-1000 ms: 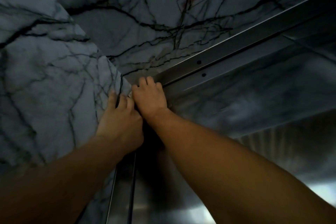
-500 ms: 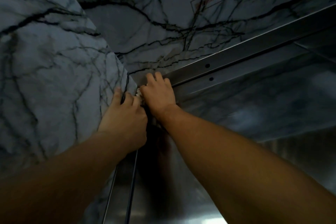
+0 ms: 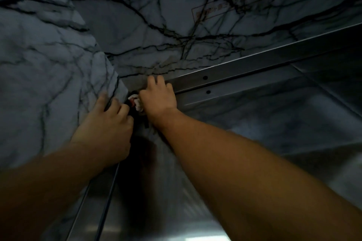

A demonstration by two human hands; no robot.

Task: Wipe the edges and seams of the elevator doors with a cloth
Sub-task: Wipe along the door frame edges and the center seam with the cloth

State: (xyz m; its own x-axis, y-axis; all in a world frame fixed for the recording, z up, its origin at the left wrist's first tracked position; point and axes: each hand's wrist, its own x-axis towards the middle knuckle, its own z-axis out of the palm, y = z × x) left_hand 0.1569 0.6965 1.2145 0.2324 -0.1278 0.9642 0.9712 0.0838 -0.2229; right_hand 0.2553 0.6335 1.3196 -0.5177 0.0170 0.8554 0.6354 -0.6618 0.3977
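Both arms reach up into the top corner of the door frame; the right hand clutches a pale cloth against the seam, fingers curled; the left hand presses the marble beside it, its grip unclear.

Place: elevator landing | evidence: veined marble surround, steel door frame, metal door

Both hands reach up into the top corner of the elevator door frame. The right hand presses a white cloth there; the left hand rests against the marble wall beside it.
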